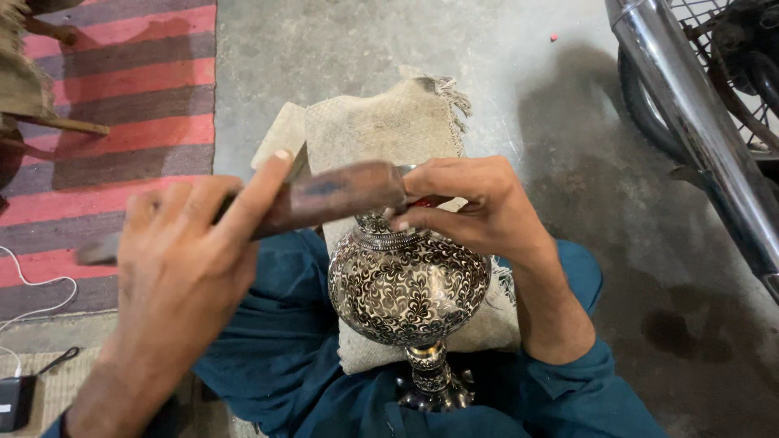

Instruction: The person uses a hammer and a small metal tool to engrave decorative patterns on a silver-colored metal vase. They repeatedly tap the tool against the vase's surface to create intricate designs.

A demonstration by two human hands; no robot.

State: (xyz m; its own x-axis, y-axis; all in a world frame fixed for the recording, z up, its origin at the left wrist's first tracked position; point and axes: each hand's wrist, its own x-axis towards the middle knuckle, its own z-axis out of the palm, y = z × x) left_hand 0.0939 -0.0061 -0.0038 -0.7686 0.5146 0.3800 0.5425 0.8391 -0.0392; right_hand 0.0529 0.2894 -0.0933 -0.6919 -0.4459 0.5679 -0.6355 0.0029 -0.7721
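An ornate metal vase [410, 288] with dark floral engraving lies across my lap on a coarse beige cloth [381, 130], its foot toward me. My left hand [178, 268] grips the handle of a hammer [337, 197], index finger stretched along it, and the worn brown head hovers just above the vase's neck. My right hand [479, 212] is closed around a small tool with a red part [428, 200], held at the neck of the vase. The tool's tip is hidden by the fingers and the hammer head.
A red and grey striped rug [122, 122] covers the floor at left, with wooden sticks [57, 122] at its top corner. A chromed pipe and wheel of a motorcycle [698, 122] stand at the right. A small black device with a white cable [12, 401] lies bottom left.
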